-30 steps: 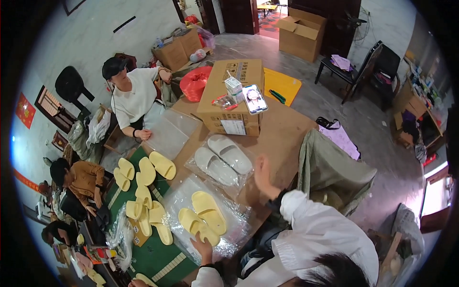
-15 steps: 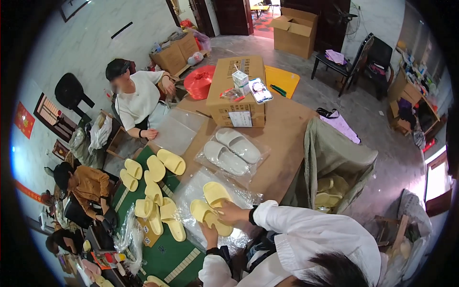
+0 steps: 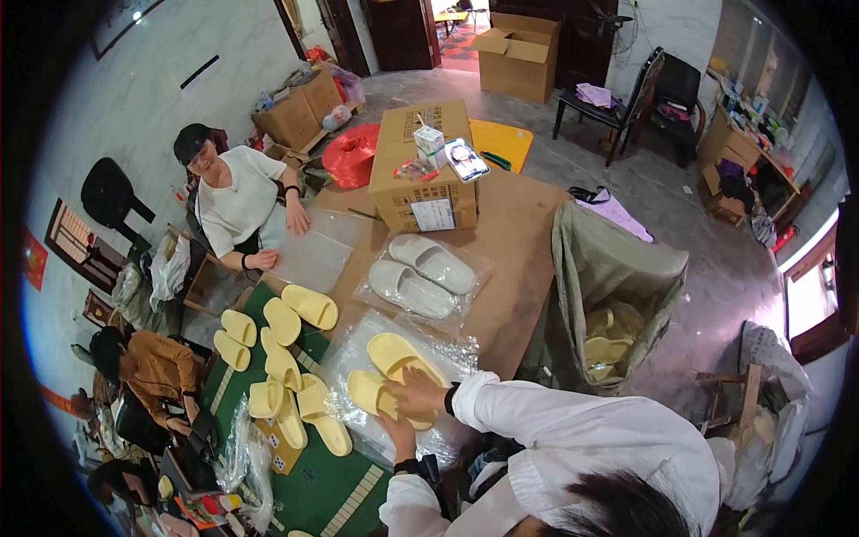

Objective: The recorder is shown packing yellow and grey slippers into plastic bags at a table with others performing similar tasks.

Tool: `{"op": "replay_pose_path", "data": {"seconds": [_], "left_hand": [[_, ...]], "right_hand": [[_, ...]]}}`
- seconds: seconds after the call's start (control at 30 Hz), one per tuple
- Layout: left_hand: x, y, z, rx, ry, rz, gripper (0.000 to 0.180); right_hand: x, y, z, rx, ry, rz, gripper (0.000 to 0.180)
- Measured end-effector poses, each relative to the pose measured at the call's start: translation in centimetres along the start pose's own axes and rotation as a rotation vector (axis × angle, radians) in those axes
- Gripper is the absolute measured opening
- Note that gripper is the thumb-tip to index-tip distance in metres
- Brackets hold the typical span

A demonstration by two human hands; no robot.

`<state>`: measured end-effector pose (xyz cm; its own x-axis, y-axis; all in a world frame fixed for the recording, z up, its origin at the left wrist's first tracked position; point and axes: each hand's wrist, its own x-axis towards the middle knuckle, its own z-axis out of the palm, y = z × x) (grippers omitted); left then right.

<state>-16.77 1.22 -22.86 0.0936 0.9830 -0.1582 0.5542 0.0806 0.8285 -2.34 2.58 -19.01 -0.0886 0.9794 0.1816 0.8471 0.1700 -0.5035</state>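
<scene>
A pair of yellow slippers (image 3: 391, 353) lies side by side on clear plastic bags (image 3: 350, 342) at the near edge of the table. My right hand (image 3: 419, 394) is across the pair, its fingers curled over the nearer slipper. Below it, my left hand (image 3: 399, 435) has its fingers closed on that same slipper's side. Both wrists carry black bands. Several more yellow slippers (image 3: 282, 320) lie loose on the green cloth to the left. Farther up, grey slippers (image 3: 412, 288) rest inside a clear bag.
A cardboard box (image 3: 389, 183) carries a small carton and a phone. Right of the table, a large grey-green sack (image 3: 617, 259) holds yellow slippers. A person (image 3: 237, 201) sits across the table at clear sheets; another in brown (image 3: 161, 367) is at left. Wooden chairs stand behind.
My right hand has shifted from the far slipper onto the nearer one. My left hand has slid toward the slipper's lower edge. The view has turned slightly rightward.
</scene>
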Motion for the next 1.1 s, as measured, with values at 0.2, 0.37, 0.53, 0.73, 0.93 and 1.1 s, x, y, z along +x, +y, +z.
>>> {"op": "replay_pose_path", "data": {"seconds": [0.2, 0.37, 0.53, 0.73, 0.93, 1.1], "left_hand": [[-1.7, 0.7, -0.2, 0.094, 0.057, -0.065, 0.059], [-2.6, 3.1, -0.5, 0.097, 0.112, 0.07, 0.051], [-4.4, 3.2, -0.1, -0.056, 0.11, -0.015, 0.048], [-8.1, -2.5, 1.1, 0.651, -0.24, 0.04, 0.039], [-8.8, 1.6, 3.6, 0.498, -0.108, -0.099, 0.046], [-8.4, 0.5, 3.5, 0.526, -0.192, -0.097, 0.051]], "right_hand": [[2.9, 1.1, -1.3, 0.227, -0.534, 0.003, 0.056], [2.8, 1.4, -2.6, 0.23, -0.462, -0.183, 0.055], [4.0, 1.9, -0.4, 0.158, -0.448, -0.044, 0.051], [4.7, 1.1, 0.1, 0.139, -0.433, -0.031, 0.045], [4.4, 4.2, -0.5, 0.109, -0.32, -0.089, 0.034], [6.3, 7.3, -11.3, 0.457, -0.218, 0.064, 0.043]]}}
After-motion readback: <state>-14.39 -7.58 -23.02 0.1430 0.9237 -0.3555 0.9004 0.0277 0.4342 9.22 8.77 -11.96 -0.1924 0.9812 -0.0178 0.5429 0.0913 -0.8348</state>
